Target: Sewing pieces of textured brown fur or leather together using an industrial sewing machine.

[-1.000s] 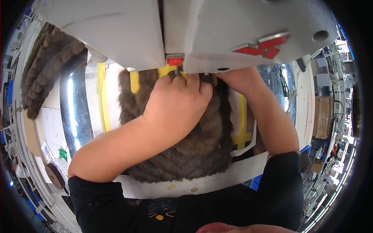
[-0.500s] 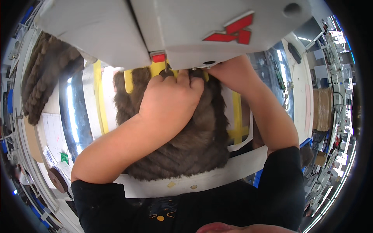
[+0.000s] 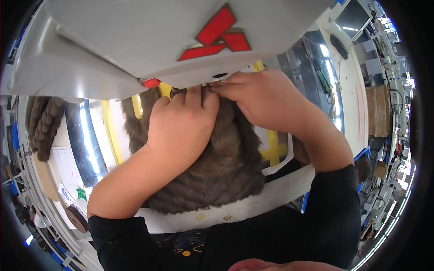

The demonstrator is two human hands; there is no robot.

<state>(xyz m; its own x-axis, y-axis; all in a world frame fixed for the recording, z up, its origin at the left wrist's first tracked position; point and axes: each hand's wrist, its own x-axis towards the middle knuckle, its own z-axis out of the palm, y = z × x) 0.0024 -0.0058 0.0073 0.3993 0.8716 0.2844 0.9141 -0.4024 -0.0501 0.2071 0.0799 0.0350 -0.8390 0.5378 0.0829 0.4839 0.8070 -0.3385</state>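
A dark brown fur piece [image 3: 217, 180] lies under the head of a large white machine [image 3: 153, 40], apparently a sewing machine, with a red emblem on it. My left hand [image 3: 183, 119] rests on the fur with bent fingers, gripping it just below the machine head. Close beside it, my right hand [image 3: 262, 97] has its thumb and fingers pinched together at the machine's lower edge. What those fingertips hold is hidden. Yellow guide parts [image 3: 166, 89] show beneath the head, near a small red piece [image 3: 151, 83].
More brown fur [image 3: 45, 126] lies at the far left. A brown tape roll [image 3: 77, 219] and papers [image 3: 68, 165] are on the left side. Yellow tape strips [image 3: 111, 131] mark the bed. A dark screen [image 3: 352, 18] and a cardboard box [image 3: 377, 111] stand at right.
The view has shifted, so the machine head looks larger and nearer. My right hand shows more fully, its fingers now close to my left hand. My left hand still grips the fur.
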